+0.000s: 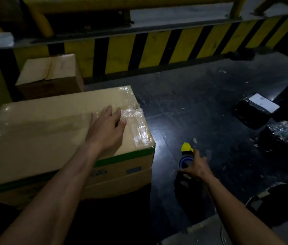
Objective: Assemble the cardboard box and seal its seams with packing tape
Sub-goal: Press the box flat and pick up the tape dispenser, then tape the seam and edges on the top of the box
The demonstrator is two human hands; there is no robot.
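Note:
A large closed cardboard box (39, 131) with a green stripe along its top edge stands at the left. Shiny clear packing tape (138, 124) covers its right end and centre seam. My left hand (105, 129) lies flat on the box top beside the taped end, fingers spread. To the right of the box, over the dark floor, my right hand (197, 167) grips a tape dispenser (186, 153) with a yellow tip and a blue roll.
A smaller cardboard box (51, 75) sits behind the large one. A yellow-and-black striped barrier (157, 48) runs across the back. Black wrapped parcels (256, 110) lie on the dark floor (201, 96) at right, with scraps scattered around. A flat cardboard piece (205, 230) lies at the bottom.

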